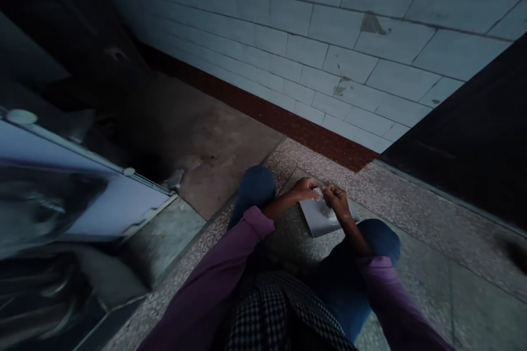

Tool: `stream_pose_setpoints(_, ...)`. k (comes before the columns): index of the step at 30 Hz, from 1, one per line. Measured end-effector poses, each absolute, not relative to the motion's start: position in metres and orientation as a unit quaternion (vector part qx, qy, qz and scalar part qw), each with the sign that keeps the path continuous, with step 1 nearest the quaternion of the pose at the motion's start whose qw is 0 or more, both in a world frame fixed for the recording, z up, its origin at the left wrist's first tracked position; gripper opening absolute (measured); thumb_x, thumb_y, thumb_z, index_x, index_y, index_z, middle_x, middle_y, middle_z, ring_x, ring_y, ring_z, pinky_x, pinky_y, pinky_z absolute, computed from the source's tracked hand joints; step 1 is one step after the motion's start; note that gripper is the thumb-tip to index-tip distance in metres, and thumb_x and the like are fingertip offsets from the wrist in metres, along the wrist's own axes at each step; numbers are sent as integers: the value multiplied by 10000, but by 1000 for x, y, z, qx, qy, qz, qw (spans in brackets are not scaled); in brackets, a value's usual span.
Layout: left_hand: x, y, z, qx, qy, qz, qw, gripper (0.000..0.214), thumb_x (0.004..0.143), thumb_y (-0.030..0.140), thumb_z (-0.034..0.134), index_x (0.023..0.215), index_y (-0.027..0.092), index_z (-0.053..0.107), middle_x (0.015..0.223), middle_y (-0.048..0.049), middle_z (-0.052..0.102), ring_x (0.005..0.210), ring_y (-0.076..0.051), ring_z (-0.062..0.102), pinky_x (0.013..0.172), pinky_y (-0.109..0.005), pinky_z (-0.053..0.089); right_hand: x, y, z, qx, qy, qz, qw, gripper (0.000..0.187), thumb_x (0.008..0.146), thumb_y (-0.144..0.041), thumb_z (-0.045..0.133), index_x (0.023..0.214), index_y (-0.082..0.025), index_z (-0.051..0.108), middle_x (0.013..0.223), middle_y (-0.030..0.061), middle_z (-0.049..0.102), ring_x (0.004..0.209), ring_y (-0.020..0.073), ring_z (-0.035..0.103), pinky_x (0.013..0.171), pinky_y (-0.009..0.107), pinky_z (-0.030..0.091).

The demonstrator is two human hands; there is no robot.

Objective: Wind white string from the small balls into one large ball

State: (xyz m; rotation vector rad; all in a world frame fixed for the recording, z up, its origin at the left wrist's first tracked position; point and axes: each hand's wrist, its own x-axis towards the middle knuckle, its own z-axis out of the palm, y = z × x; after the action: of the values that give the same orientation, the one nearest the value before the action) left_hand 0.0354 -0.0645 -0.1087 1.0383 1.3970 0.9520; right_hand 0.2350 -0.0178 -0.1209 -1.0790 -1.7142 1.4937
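My left hand (pixel 307 189) and my right hand (pixel 335 197) come close together over a flat white sheet or box (pixel 318 222) on the floor between my knees. Between my fingers is a small, clear, crinkled piece of what looks like plastic (pixel 318 192). Both hands are closed on it, the right with its fingertips pinched. More of the shiny clear material (pixel 328 213) hangs or lies below, over the white surface. Exactly what it wraps, if anything, is too small and dark to make out.
A white tiled wall (pixel 267 38) with a dark red skirting (pixel 247 107) runs ahead. On the right stands a dark door or panel (pixel 473 137). A pale panel with round knobs (pixel 119 197) is at the left. Speckled stone floor (pixel 411 269) lies around me.
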Motion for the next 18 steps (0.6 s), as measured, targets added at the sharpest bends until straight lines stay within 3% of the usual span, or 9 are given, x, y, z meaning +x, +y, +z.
stream_pose_setpoints(3, 29, -73, -106, 428, 598, 420, 532, 252, 705, 82, 930, 835, 218, 762, 927, -56, 816, 1161, -373, 838, 1068, -433, 688, 228, -20, -121, -400, -650, 571, 302, 940, 780, -1153, 886, 635, -307, 503, 571, -5, 444, 558, 163, 364, 543, 331, 343)
stream_pose_setpoints(5, 25, -80, -104, 421, 597, 428, 532, 209, 710, 90, 900, 850, 209, 800, 954, -64, 835, 1159, -374, 839, 1075, -438, 681, 223, -22, -122, -396, -652, 574, 298, 921, 782, -1129, 902, 633, -308, 513, 562, -11, 429, 555, 161, 348, 544, 331, 328)
stream_pose_setpoints(13, 10, -88, -112, 408, 553, 441, 577, 197, 732, 133, 957, 908, 177, 881, 938, -73, 832, 1013, -311, 797, 959, -389, 618, 212, -19, -123, -403, -641, 576, 309, 826, 788, -991, 945, 656, -303, 508, 581, -25, 421, 580, 159, 347, 547, 316, 346)
stream_pose_setpoints(18, 25, -75, -125, 383, 526, 446, 615, 263, 751, 219, 1025, 971, 167, 888, 888, -61, 809, 807, -235, 721, 780, -348, 557, 220, -21, -127, -422, -624, 573, 324, 870, 780, -1061, 926, 681, -306, 505, 589, -12, 443, 531, 168, 382, 492, 327, 379)
